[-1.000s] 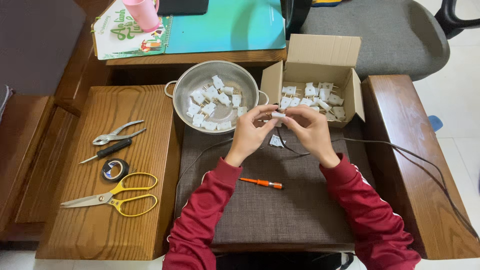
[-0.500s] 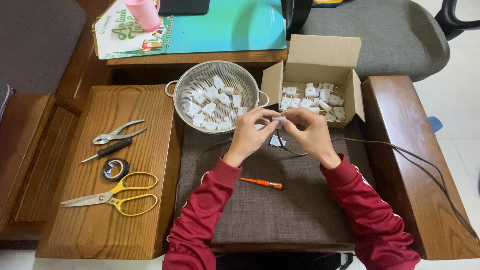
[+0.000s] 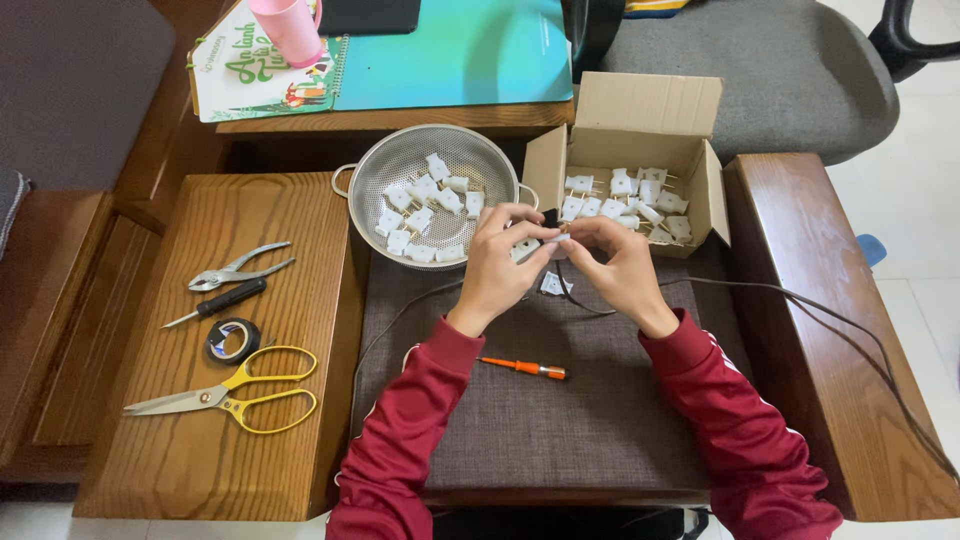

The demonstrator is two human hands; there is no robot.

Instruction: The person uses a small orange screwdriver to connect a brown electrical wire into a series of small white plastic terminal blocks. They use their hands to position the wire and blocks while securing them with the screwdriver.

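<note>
Left hand [image 3: 497, 262] and right hand [image 3: 617, 262] meet over the far edge of the brown cushion [image 3: 540, 420], fingers closed together around one small white plug piece [image 3: 530, 248] and the end of a dark cable [image 3: 800, 300]. The exact seating of the cable in the piece is hidden by the fingers.

Layout, taking the hands as the dial centre:
- 11 o'clock: metal colander [image 3: 400, 160] holding white plug pieces.
- 1 o'clock: open cardboard box [image 3: 640, 110] holding more white pieces with metal prongs.
- 6 o'clock: orange screwdriver [image 3: 522, 367] lying on the cushion, well apart from the hands.
- 9 o'clock: pliers [image 3: 238, 267], black screwdriver [image 3: 215, 303], tape roll [image 3: 232, 340] and yellow scissors [image 3: 225, 393] on the wooden side table [image 3: 200, 470].

One loose white piece [image 3: 555, 285] lies on the cushion just below the hands.

Procedure note: pinch the piece firmly with the left fingertips, and feed the cable end straight with the right. Keep both wrists low over the cushion so a dropped part lands on fabric. The trailing cable runs off toward 3 o'clock; leave it slack to avoid pulling on the joint.
</note>
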